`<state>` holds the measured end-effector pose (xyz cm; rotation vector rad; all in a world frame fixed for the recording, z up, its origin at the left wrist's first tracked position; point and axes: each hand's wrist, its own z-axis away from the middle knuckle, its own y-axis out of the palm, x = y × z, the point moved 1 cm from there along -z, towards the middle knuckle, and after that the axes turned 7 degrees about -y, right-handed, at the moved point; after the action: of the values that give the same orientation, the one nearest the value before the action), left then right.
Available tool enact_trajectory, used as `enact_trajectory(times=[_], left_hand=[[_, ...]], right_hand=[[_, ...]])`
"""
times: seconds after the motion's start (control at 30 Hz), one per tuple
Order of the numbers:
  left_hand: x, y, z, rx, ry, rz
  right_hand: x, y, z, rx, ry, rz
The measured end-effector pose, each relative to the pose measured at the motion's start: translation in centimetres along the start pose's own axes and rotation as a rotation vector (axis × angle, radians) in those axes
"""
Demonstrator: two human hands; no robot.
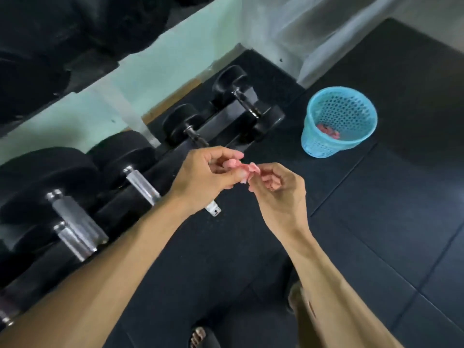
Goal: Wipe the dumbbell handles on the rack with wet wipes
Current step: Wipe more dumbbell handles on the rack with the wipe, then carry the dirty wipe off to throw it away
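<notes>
While both arms reach out over the dark floor mat point(251, 259), the left hand point(203, 177) and the right hand point(278, 189) pinch a small crumpled pink wet wipe point(241, 169) between their curled fingertips, holding it in the air just in front of the rack point(221, 121). Dumbbells point(75, 197) with shiny metal handles point(75, 222) lie in a row along the rack on the left, the smaller ones farther off. A blue perforated basket point(339, 121) stands on the floor to the right, well apart from the hands, with pink scraps point(327, 128) at its bottom
</notes>
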<state>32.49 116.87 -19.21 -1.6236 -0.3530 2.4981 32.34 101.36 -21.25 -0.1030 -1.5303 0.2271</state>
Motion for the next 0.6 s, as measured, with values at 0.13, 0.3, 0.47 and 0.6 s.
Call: enact_trajectory(times=[0.13, 0.3, 0.47, 0.6], left_hand=[[-1.4, 9.3, -7.0, -0.038, -0.007, -0.105], [-4.2, 19.5, -14.6, -0.043, -0.007, -0.259], [-6.1, 24.4, -19.8, -0.016, -0.015, -0.380], [-6.2, 25.7, -21.6, -0.001, -0.005, -0.498]], right_hand=[[-4.7, -9.3, -6.3, -0.145, 0.103, 0.083], [-9.7, -19.5, -15.9, -0.248, 0.193, 0.212], [-12.6, -24.2, -25.7, -0.238, 0.215, 0.380], [-13.6, -25.4, -29.0, -0.052, 0.311, 0.457]])
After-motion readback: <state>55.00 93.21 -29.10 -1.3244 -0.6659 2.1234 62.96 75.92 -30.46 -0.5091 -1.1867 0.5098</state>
